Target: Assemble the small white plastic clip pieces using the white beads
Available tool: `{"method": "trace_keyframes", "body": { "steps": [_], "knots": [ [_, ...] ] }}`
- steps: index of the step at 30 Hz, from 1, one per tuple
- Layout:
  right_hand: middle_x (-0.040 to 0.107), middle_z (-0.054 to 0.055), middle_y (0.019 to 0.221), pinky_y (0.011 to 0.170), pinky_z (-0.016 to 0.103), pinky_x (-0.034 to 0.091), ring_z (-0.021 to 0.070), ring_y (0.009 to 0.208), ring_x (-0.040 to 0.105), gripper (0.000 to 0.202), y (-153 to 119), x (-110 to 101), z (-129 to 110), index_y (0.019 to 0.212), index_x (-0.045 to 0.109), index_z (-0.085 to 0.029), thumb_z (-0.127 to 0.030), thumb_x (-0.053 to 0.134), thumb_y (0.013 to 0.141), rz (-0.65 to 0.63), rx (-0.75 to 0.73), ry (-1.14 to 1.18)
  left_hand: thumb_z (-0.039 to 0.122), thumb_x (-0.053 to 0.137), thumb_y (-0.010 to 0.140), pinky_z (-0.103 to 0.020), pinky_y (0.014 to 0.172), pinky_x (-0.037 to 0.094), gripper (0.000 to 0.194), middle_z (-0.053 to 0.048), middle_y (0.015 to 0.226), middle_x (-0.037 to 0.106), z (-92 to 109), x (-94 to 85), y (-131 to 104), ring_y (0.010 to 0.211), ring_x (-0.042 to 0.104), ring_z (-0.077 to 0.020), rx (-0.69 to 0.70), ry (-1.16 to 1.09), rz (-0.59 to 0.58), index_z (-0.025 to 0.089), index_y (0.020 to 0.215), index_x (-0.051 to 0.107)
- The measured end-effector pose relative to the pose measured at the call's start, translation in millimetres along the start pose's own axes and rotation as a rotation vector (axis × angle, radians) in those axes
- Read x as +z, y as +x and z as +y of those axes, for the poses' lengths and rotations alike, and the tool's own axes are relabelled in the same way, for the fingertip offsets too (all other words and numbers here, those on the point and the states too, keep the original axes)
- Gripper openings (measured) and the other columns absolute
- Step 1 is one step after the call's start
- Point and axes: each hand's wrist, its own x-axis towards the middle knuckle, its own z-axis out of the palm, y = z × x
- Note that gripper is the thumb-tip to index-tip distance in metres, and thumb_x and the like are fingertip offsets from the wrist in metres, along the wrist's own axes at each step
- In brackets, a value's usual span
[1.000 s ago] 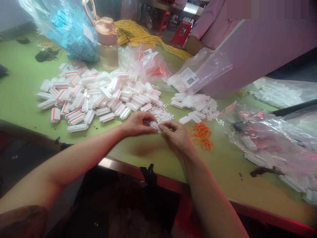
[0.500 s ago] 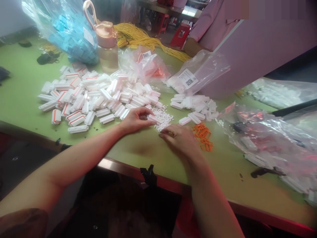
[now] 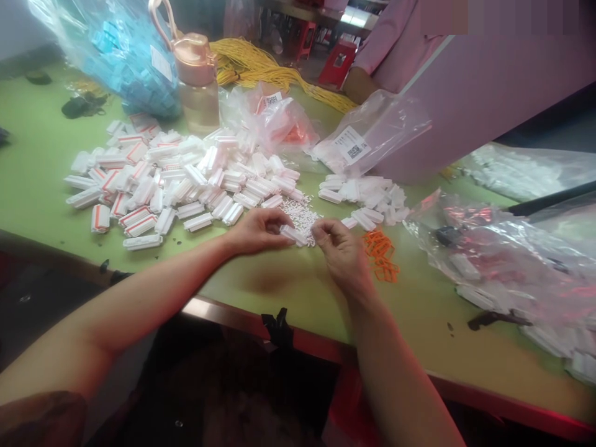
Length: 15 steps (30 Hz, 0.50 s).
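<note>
Head camera: a broad, pale-green surface (image 3: 261, 292) spans the scene, edged in red-lit trim. On its left half spreads a large heap of white, oblong plastic housings (image 3: 193, 186), some striped orange-red. At the right lies a crinkled, clear plastic bag (image 3: 498, 242) with white pieces in and beneath it. Behind the heap stand a clear bag of light-blue plastic parts (image 3: 139, 74) and a translucent bottle with a rose-gold lid (image 3: 198, 81). The left hand (image 3: 258, 231) grasps one white, oblong plastic piece (image 3: 293, 234) between thumb and fingers, near the heap's front right edge. The right hand (image 3: 339, 245) is just beside it, thumb and forefinger drawn together; whether they pinch anything cannot be told. Thin, orange rectangular frames (image 3: 379, 245) lie right of that hand. Tiny white slivers (image 3: 302, 214) are scattered just behind the piece.
</note>
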Motion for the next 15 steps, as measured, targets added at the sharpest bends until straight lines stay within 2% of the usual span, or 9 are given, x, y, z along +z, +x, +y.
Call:
{"method": "trace_keyframes", "body": {
  "steps": [3, 6, 15],
  "knots": [
    [0.058, 0.003, 0.086, 0.079, 0.033, 0.045, 0.0168, 0.082, 0.054, 0.027, -1, 8, 1, 0.077, 0.056, -0.022, -0.048, 0.057, 0.087, -0.027, -0.006, 0.058, 0.031, 0.081, 0.065, -0.021, 0.064, 0.049, 0.039, -0.001, 0.079, 0.067, 1, 2.5, -1, 0.067, 0.062, -0.0076, 0.012, 0.011, -0.029, 0.012, 0.094, 0.065],
    [0.058, 0.003, 0.085, 0.079, 0.033, 0.045, 0.0167, 0.081, 0.054, 0.03, 0, 13, 4, 0.075, 0.055, -0.022, -0.05, 0.057, 0.086, -0.031, -0.007, 0.059, 0.031, 0.081, 0.065, -0.02, 0.063, 0.048, 0.037, 0.0, 0.075, 0.066, 2, 4.4, -2, 0.065, 0.06, -0.0068, 0.033, 0.036, -0.035, 0.012, 0.093, 0.066],
    [0.06, 0.003, 0.083, 0.078, 0.033, 0.046, 0.0169, 0.078, 0.054, 0.031, 1, 12, 4, 0.074, 0.058, -0.022, -0.051, 0.057, 0.085, -0.022, -0.006, -0.006, 0.033, 0.079, 0.065, -0.02, 0.06, 0.047, 0.036, -0.001, 0.074, 0.065, 3, 5.9, -2, 0.062, 0.058, -0.007, 0.098, 0.144, 0.007, 0.012, 0.091, 0.067]
  ]
}}
